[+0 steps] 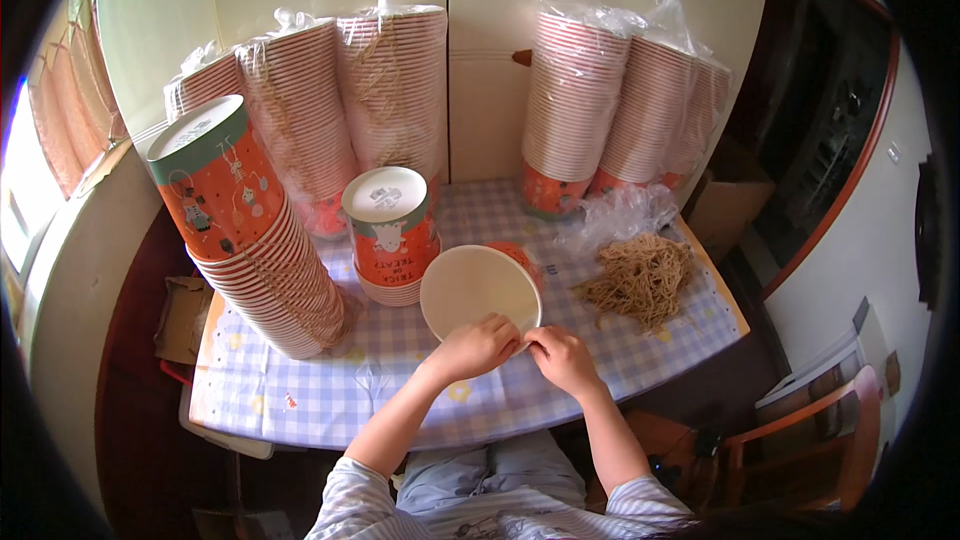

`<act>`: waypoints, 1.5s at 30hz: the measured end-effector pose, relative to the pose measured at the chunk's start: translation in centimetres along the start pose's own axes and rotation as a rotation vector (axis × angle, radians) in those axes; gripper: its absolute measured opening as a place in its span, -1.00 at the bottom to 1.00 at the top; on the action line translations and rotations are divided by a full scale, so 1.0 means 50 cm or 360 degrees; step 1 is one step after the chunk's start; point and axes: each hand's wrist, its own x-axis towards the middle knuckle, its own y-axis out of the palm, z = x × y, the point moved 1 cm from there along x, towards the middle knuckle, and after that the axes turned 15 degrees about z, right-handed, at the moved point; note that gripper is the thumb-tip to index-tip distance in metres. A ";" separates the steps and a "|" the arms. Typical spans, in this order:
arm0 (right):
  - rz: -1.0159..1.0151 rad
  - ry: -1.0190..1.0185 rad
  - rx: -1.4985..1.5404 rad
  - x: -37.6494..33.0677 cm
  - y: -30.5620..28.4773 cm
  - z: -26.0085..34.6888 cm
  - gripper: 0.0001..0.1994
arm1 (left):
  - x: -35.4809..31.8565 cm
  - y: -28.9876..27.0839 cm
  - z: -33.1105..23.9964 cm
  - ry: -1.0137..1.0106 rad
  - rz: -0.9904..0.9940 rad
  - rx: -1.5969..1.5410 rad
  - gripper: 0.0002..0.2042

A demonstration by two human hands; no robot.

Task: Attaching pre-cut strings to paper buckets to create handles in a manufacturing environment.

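An open paper bucket (pixel 475 285) with a cream inside lies tipped toward me near the table's front edge; a bit of its orange outside shows at the upper right. Over its near rim my left hand (pixel 480 346) is closed, fingers bent inside the opening. My right hand (pixel 562 358) pinches at the same rim, on its near right side. The fingertips of both hands almost meet there. Whether a thin cord is between them is too small to tell. Just behind stands a short stack of upside-down orange buckets (pixel 392 240) with a green band and white base.
A tall leaning stack of buckets (pixel 265 250) stands at the left. Plastic-wrapped stacks (pixel 395 90) line the back left, others (pixel 580 90) the back right. A heap of tan cord (pixel 645 280) and crumpled clear plastic (pixel 620 215) lie right on the checked tablecloth (pixel 350 415). A wooden chair (pixel 850 440) stands lower right.
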 end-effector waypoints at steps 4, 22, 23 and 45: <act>0.0286 0.0266 0.0791 0.026 -0.023 -0.015 -0.84 | 0.022 -0.067 -0.020 0.0077 0.0200 0.0037 -0.87; 0.1434 0.0095 0.0719 0.242 -0.111 -0.097 -0.59 | 0.037 -0.176 0.039 -0.0389 0.0154 0.0040 -0.87; 0.1438 0.0085 0.0721 0.245 -0.121 -0.088 -0.59 | 0.037 -0.176 0.046 -0.0399 0.0154 0.0003 -0.88; 0.0712 -0.0297 0.2200 0.193 -0.168 -0.062 -0.67 | 0.059 -0.142 0.066 -0.0485 -0.0054 -0.0419 -0.87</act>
